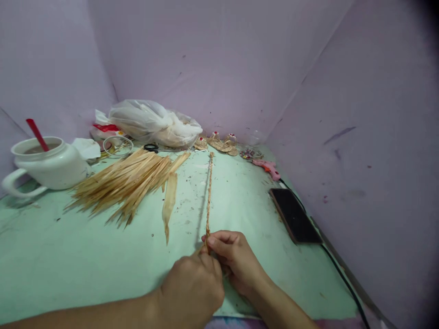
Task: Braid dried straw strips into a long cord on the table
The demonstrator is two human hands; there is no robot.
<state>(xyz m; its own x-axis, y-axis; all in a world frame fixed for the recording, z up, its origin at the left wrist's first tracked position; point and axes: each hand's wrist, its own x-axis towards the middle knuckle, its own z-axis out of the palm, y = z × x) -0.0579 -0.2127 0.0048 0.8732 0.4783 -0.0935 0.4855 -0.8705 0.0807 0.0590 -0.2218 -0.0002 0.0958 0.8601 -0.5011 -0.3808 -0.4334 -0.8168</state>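
fingers of both hands, left hand [192, 285] and right hand [233, 260], pinch the braided cord [209, 196] end.

Around my hands in the lower middle, bare green table [51, 265] lies open at lower left and between the braid [209, 192] and the phone [295, 214] at right, while the straw pile [130, 180] and white pot [51, 167] crowd the upper left.

White pitcher [51, 167], plastic bag [154, 122], phone [295, 214], glue gun [269, 168].
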